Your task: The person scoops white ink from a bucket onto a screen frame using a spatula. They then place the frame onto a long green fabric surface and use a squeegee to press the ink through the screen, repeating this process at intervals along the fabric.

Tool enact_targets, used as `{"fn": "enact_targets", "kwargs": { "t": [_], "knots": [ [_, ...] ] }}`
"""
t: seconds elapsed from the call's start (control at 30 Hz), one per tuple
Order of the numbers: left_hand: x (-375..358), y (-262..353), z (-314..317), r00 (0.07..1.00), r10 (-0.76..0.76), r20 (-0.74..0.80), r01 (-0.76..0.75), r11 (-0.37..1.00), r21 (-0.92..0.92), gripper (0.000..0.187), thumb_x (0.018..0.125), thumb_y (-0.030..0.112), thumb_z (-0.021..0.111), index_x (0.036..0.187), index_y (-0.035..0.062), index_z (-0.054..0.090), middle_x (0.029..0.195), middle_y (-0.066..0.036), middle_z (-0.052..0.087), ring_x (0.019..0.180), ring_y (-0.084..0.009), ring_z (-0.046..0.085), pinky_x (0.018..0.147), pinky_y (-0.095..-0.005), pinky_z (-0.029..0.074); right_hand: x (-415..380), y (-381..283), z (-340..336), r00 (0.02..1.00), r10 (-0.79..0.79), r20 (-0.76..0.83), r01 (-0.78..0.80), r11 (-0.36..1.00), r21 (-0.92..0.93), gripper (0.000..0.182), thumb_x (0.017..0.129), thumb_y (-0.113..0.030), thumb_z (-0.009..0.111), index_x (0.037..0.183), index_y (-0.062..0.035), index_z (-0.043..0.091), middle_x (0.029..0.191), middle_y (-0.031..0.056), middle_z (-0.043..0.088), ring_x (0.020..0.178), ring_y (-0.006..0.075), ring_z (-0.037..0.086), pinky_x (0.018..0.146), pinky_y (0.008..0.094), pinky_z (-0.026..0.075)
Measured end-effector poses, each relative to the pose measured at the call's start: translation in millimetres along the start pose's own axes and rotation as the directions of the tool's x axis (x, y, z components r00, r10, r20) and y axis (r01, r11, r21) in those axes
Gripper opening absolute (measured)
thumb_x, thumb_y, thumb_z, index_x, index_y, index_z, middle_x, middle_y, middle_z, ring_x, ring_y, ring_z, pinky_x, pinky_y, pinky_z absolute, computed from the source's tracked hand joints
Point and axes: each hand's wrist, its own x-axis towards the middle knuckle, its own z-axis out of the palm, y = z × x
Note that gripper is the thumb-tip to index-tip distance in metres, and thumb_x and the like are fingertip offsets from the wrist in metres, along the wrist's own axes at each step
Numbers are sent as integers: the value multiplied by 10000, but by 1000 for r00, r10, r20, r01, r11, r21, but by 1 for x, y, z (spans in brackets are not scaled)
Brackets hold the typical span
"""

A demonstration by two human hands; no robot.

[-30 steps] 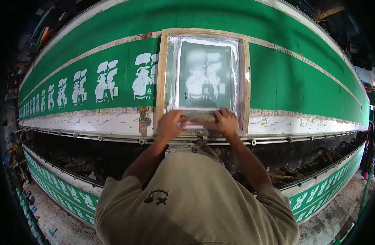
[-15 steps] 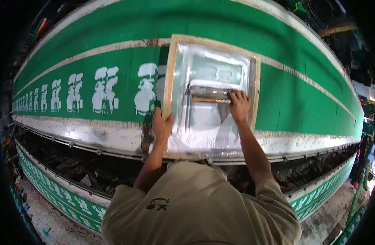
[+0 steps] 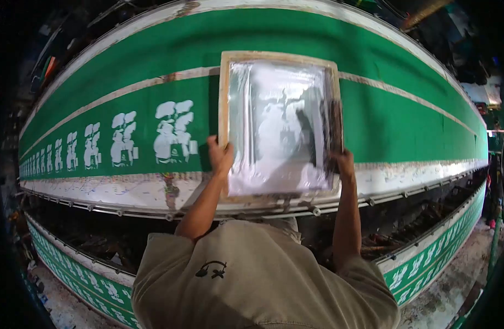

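Note:
A wooden-framed printing screen (image 3: pixel 224 98) lies over the green fabric, with a wet white film and a pale figure showing through its mesh. My left hand (image 3: pixel 221 158) is closed on the lower left side of the wooden frame. At the opposite side, my right hand (image 3: pixel 342 161) is slightly blurred, its fingers around the lower end of a squeegee (image 3: pixel 335 123). The squeegee stands lengthwise along the inner right edge of the screen. Left of the screen, a row of white printed figures (image 3: pixel 174 131) runs along the green fabric (image 3: pixel 208 38).
A metal rail with studs (image 3: pixel 246 215) follows the table's near edge. Behind me stands another long table with green printed fabric (image 3: pixel 82 274). Unprinted green fabric (image 3: pixel 405 126) extends to the right of the screen. Dark clutter fills the gap between the tables.
The squeegee went from lying across the middle of the screen to standing along its right side, my right hand moving right and down with it. More of the nearest printed figure now shows beside the frame.

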Motion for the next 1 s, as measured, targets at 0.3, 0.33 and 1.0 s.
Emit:
{"fn": "enact_targets", "kwargs": {
  "t": [0.3, 0.33, 1.0],
  "knots": [
    [-82, 40, 113, 991, 132, -13, -131, 990, 61, 381, 881, 140, 720, 1178, 10, 520, 1071, -255, 653, 1022, -467, 645, 908, -523, 498, 25, 27, -138, 993, -83, -86, 69, 985, -161, 416, 778, -62, 725, 1191, -11, 712, 945, 60, 718, 791, 173, 663, 745, 348, 534],
    [-82, 35, 112, 977, 211, -9, -204, 954, 222, 378, 885, 136, 725, 1171, -1, 521, 1050, -238, 615, 1001, -439, 623, 908, -501, 486, 22, 36, -139, 991, -127, -45, 123, 988, -94, 447, 772, -62, 737, 1215, -15, 705, 969, 60, 720, 812, 173, 665, 773, 349, 535],
    [45, 117, 206, 738, 627, 251, -675, 684, 275, 358, 925, 342, 708, 1103, 36, 656, 1028, -159, 690, 1024, -368, 639, 884, -492, 471, 168, -72, 14, 753, -529, 392, 540, 155, -827, 195, 807, -212, 778, 1002, -197, 781, 987, 53, 777, 889, 275, 740, 749, 450, 586]
  ]
}}
